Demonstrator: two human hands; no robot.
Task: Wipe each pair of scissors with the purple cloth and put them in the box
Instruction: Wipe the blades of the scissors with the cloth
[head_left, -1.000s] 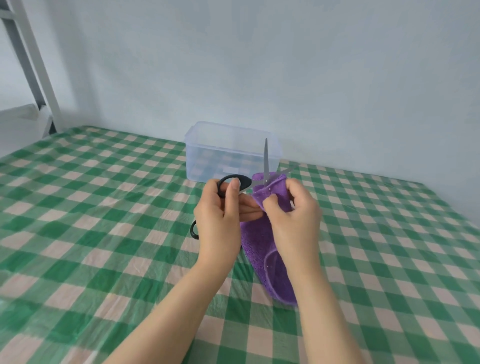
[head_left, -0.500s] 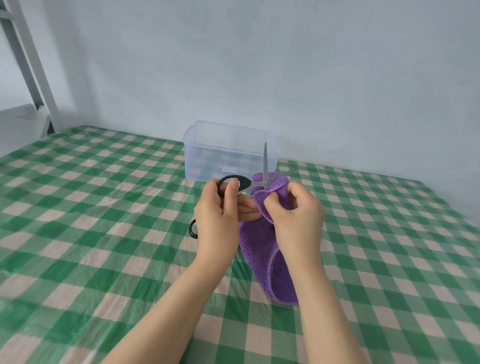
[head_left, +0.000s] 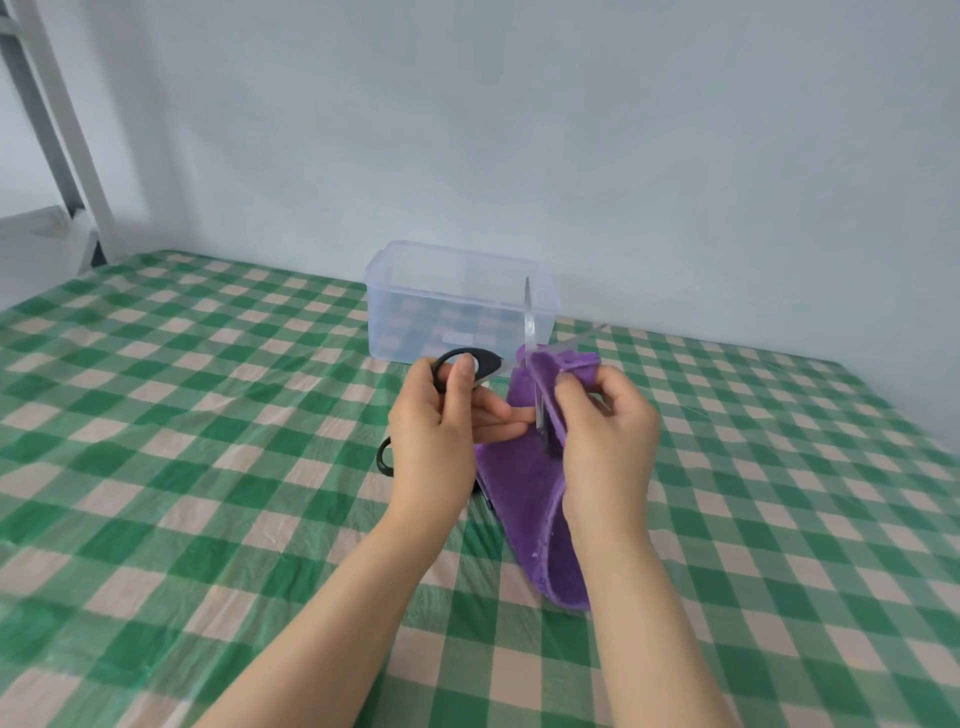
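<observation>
**Open scissors held up, one blade pinched in the cloth**

Nearest to me, the loose end of the purple cloth (head_left: 524, 509) hangs down toward the checked tabletop (head_left: 208, 426); I cannot tell whether it touches. It is soft and limp, so it will fold wherever I pinch it and gives no support of its own.

Just above, my right hand (head_left: 608, 436) has its fingers curled, pinching the cloth's upper fold round one blade. To its left, my left hand (head_left: 436, 436) grips the scissors (head_left: 491, 364) by the black handles, thumb laid across the upper loop. The other loop shows below that hand on the left.

The scissors are held above the tabletop and spread wide. One blade points straight up and the other pokes out to the right past the cloth. I judge them light, stiff and slick on the bare steel, with sharp edges and tips. The handles are the safe place to hold, and the blades should be touched only through the cloth.

Beyond the hands, the clear box (head_left: 441, 312) stands on the tabletop near the far wall, with no lid that I can see.
</observation>
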